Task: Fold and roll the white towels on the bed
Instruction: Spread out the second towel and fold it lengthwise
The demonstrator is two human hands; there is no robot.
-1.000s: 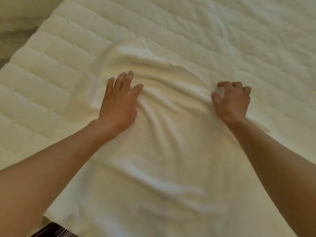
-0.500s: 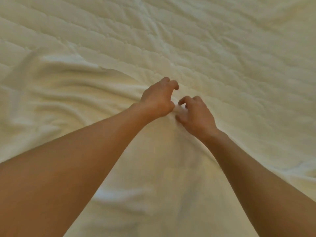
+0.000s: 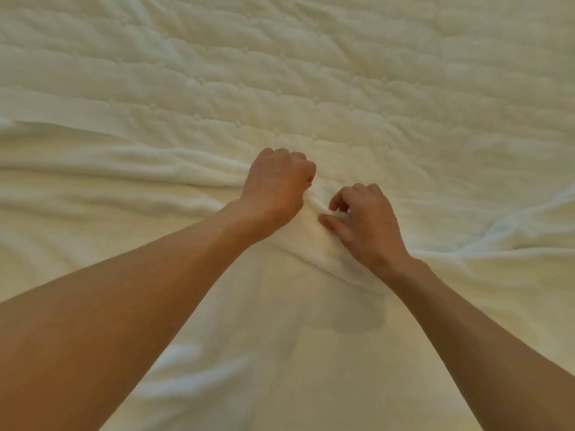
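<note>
A white towel point(image 3: 93, 206) lies spread and wrinkled across the lower half of the quilted bed point(image 3: 280, 73). My left hand point(image 3: 277, 188) is a closed fist gripping the towel's far edge near the middle. Right beside it, my right hand point(image 3: 364, 219) pinches a raised fold of the same towel between thumb and curled fingers. The two hands are almost touching. Both forearms cover much of the near part of the towel.
The white quilted mattress cover fills the far half of the view. A bunched ridge of white cloth point(image 3: 513, 225) rises at the right edge. No bed edge or floor shows.
My left hand went from lying flat on the towel to a fist beside my right hand. Both hands came together at the towel's far edge. The view shifted right and forward.
</note>
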